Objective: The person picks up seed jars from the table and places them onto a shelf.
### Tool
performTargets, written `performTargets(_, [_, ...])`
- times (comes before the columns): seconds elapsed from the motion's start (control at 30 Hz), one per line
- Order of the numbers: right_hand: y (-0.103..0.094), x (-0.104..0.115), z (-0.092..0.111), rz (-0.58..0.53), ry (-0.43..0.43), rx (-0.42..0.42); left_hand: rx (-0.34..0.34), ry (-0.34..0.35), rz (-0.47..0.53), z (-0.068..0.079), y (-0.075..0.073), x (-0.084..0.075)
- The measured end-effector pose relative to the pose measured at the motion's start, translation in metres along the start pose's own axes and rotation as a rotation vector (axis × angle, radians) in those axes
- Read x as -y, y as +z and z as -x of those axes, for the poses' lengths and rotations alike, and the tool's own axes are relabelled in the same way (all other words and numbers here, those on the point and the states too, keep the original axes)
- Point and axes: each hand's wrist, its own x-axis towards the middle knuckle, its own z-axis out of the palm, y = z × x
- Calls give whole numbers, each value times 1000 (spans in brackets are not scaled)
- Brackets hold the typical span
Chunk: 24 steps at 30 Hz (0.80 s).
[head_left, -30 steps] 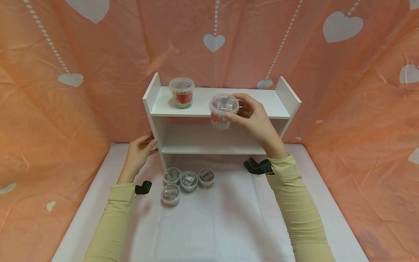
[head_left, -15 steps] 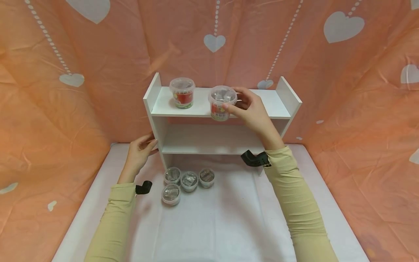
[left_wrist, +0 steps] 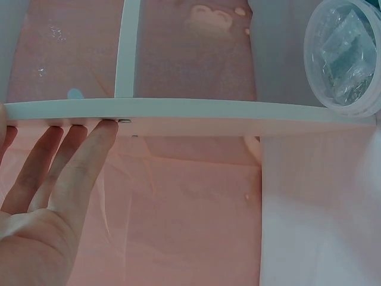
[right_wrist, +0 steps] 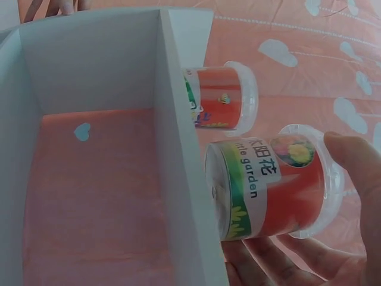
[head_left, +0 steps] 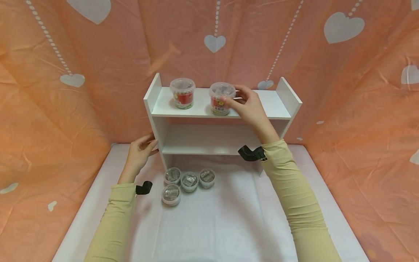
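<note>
Right hand (head_left: 250, 109) around a lidded tub (head_left: 218, 106) — white shelf (head_left: 266, 105) below

Label (right_wrist: 256, 170) on held tub (right_wrist: 289, 199) — "太阳花", "little garden"

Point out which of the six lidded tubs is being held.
The right tub at the upper shelf, gripped by the right hand; the left tub there and the four tubs on the table are untouched.

On your worktop (head_left: 235, 218) stands the shelf (head_left: 209, 140). At its top, the first tub (head_left: 183, 96) is left, the second tub (head_left: 218, 103) in the middle, in your right grip (head_left: 251, 109). Your left grip (head_left: 137, 154) touches its left side; four tubs (head_left: 189, 181) stand before its left half.
</note>
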Motion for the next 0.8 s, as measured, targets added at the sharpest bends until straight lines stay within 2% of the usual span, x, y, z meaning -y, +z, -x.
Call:
performTargets(0.3, [3, -2, -6, 40, 25, -5, -12, -8, 7, 0, 1, -2])
performTargets(0.37, [4, -2, -7, 48, 25, -7, -13, -7, 12, -2, -1, 6])
performTargets(0.6, [5, -1, -10, 76, 48, 2, -10, -14, -4, -6, -4, 17])
performTargets(0.7, [6, -2, -12, 87, 52, 0, -14, -13, -5, -9, -6, 26])
performTargets(0.8, [7, -3, -16, 85, 47, 4, -14, -10, 0, -8, -5, 23])
